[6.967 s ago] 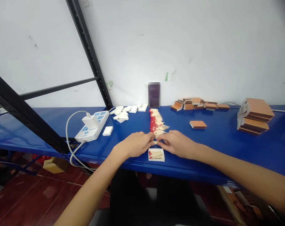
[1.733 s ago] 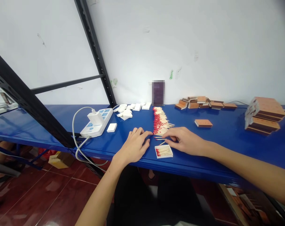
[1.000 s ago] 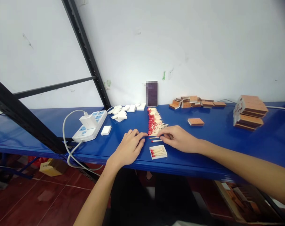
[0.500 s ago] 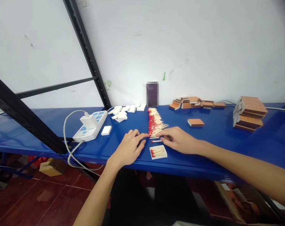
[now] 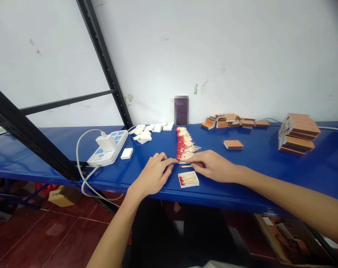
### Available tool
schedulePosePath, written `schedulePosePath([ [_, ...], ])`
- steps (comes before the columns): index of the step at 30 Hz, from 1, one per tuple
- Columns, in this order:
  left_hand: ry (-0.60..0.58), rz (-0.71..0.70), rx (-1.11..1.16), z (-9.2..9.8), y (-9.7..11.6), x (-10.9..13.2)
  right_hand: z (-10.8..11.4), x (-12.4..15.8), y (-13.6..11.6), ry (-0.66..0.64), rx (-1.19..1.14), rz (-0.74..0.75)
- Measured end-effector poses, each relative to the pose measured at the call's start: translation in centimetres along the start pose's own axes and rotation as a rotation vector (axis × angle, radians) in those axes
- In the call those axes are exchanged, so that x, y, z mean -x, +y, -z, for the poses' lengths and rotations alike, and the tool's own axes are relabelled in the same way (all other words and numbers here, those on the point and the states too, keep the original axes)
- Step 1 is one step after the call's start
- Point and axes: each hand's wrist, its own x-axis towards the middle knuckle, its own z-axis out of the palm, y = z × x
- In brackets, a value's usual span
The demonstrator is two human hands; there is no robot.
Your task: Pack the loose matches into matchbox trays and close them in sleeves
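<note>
On the blue tabletop a pile of red-headed matches (image 5: 185,143) runs back toward the wall, heads to the left. My left hand (image 5: 156,173) rests on the table, its index fingertip against the head end of the nearest matches, thumb apart. From the right, my right hand (image 5: 212,166) reaches its index fingertip to the wooden ends of those same matches; its thumb is held lower and its other fingers are curled under, partly hidden. One loose match (image 5: 186,166) lies just in front of the pile. Below it, an open white matchbox tray (image 5: 196,181) holds several matches.
White trays (image 5: 142,136) lie in a heap at back left, near a power strip (image 5: 113,152) with a charger and cable. Orange matchbox sleeves (image 5: 227,121) lie along the wall; one orange matchbox (image 5: 233,144) sits alone. A matchbox stack (image 5: 298,132) stands right. A black post (image 5: 104,63) rises left.
Both hands stay at the front of the pile in nearly the same pose. The whole view has shifted very slightly; no match has visibly been picked up.
</note>
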Motion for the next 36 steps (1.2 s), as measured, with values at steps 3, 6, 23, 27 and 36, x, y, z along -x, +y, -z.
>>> schedulePosePath([
  [3, 0.001, -0.002, 0.006, 0.0, 0.0, 0.02, -0.04, 0.04, 0.11, 0.004, 0.0, 0.002],
  [6, -0.002, -0.005, 0.01, 0.04, -0.02, 0.0, -0.14, 0.08, 0.22, 0.006, -0.002, 0.004],
  [23, -0.013, -0.013, 0.026, 0.24, 0.1, 0.05, -0.08, 0.2, 0.25, 0.025, -0.031, 0.011],
  [27, -0.009, -0.027, 0.036, 0.19, 0.05, 0.04, -0.06, 0.24, 0.32, 0.02, -0.038, 0.049],
  [36, -0.023, -0.031, 0.054, 0.13, 0.0, 0.02, 0.0, 0.35, 0.23, 0.013, -0.02, 0.066],
])
